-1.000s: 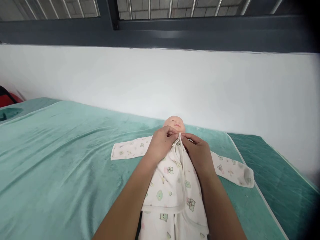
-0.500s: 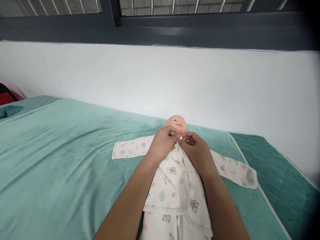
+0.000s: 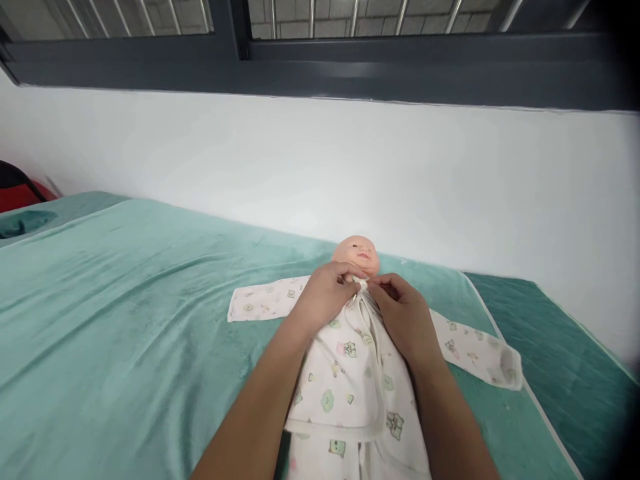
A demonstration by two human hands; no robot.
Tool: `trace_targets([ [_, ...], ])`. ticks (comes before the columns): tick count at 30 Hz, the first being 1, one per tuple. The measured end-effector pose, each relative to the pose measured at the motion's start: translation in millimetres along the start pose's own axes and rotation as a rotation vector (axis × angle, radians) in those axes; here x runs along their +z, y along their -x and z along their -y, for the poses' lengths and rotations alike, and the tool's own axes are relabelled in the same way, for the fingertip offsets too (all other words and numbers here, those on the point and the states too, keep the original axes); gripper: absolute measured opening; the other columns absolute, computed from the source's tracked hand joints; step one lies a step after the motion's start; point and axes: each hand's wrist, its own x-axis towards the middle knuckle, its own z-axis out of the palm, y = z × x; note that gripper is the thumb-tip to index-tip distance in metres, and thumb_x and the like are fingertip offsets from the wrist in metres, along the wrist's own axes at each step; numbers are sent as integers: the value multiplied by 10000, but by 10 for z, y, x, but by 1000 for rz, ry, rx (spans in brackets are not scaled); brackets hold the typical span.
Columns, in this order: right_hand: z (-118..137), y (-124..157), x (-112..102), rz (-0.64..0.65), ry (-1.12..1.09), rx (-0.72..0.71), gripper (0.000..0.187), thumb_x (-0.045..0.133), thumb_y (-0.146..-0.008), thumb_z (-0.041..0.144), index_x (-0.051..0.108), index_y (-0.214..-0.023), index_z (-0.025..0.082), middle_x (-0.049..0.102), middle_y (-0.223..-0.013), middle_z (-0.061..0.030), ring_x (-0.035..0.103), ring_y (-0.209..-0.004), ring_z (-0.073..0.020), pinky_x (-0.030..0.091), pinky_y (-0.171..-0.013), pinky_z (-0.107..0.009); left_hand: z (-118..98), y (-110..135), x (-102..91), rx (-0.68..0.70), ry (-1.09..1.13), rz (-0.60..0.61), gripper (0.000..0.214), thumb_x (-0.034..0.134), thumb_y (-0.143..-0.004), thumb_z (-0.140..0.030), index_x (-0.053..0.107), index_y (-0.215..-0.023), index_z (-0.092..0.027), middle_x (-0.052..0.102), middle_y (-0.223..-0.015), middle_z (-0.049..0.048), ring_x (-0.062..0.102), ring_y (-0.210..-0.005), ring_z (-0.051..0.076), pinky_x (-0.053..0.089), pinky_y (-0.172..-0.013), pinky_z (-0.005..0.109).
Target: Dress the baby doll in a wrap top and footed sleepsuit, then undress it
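Observation:
A baby doll (image 3: 361,253) lies on its back on a teal blanket (image 3: 125,313), head toward the wall. It wears a white top (image 3: 350,373) printed with small green animals, sleeves spread to both sides. My left hand (image 3: 324,298) and my right hand (image 3: 404,317) meet at the collar just below the doll's chin. The fingers of both hands are pinched on the two front edges of the top at the neck. What fastens there is too small to make out.
A white wall (image 3: 320,167) runs close behind the doll's head, under a dark window frame (image 3: 320,63) with bars. A darker green cover (image 3: 560,360) lies right of the blanket's white edge. Something red and black (image 3: 17,193) sits at the far left.
Both hands have stayed pinched at the doll's collar, shifting only slightly. The view has drifted a little, so the doll sits slightly further right and lower.

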Motion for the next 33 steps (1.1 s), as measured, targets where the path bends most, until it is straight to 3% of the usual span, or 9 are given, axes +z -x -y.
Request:
trace_targets([
  [6, 5, 43, 10, -71, 35, -106, 232, 576, -867, 420, 686, -861, 216, 682, -782, -4, 563, -687, -156, 404, -653, -274, 9, -12, -3, 116, -51, -2, 220, 572, -866, -252, 776, -946, -268, 721, -1105, 17, 649, -1004, 177, 479, -910, 292],
  [17, 25, 76, 55, -149, 83, -79, 284, 577, -874, 429, 642, -714, 204, 642, -715, 3, 520, -688, -155, 372, -650, -276, 65, -91, 79, 20, -157, -24, 171, 604, -823, -375, 675, -791, -222, 703, -827, 7, 601, -726, 152, 427, -632, 262],
  [26, 18, 89, 59, -180, 57, -57, 294, 604, -851, 454, 696, -746, 195, 685, -755, -13, 545, -701, -169, 374, -655, -289, 87, -120, 58, -47, -36, -4, 223, 565, -844, -392, 667, -841, -194, 712, -914, 27, 618, -834, 171, 454, -744, 283],
  [33, 22, 86, 47, -147, 23, -28, 316, 609, -846, 474, 719, -740, 197, 696, -759, -12, 566, -741, -177, 376, -676, -290, 68, -111, 36, -56, 43, -17, 202, 590, -834, -390, 645, -841, -195, 682, -896, 21, 597, -818, 158, 441, -743, 275],
])
